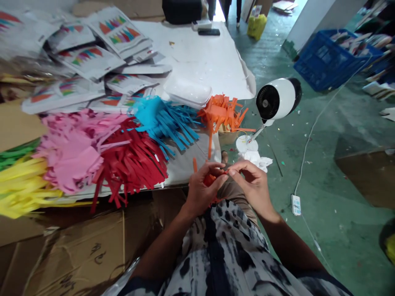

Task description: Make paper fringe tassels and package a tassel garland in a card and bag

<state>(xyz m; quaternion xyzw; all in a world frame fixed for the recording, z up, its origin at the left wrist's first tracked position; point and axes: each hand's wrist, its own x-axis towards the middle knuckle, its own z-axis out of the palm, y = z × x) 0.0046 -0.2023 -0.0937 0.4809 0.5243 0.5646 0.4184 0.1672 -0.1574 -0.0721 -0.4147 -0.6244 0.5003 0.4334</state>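
Above my lap, my left hand (205,185) is closed round an orange paper tassel (209,179), mostly hidden by the fingers. Thumb and fingertips of my right hand (251,185) pinch the tassel's end, touching the left fingertips. Beyond the hands, a heap of orange fringed paper (222,111) hangs over the table's near corner. Left of it lie blue fringed paper (166,119), red fringed paper (132,160) and pink fringed paper (74,152). Yellow fringed paper (24,185) lies at the far left, with a bit of green fringed paper (18,154) behind.
Printed packets (92,61) are piled on the white table (197,53), near a clear plastic tray (188,91) and a phone (209,31). A fan (277,98) stands on the right. A blue crate (324,57), a power strip (295,204) with cord and cardboard (89,250) lie around.
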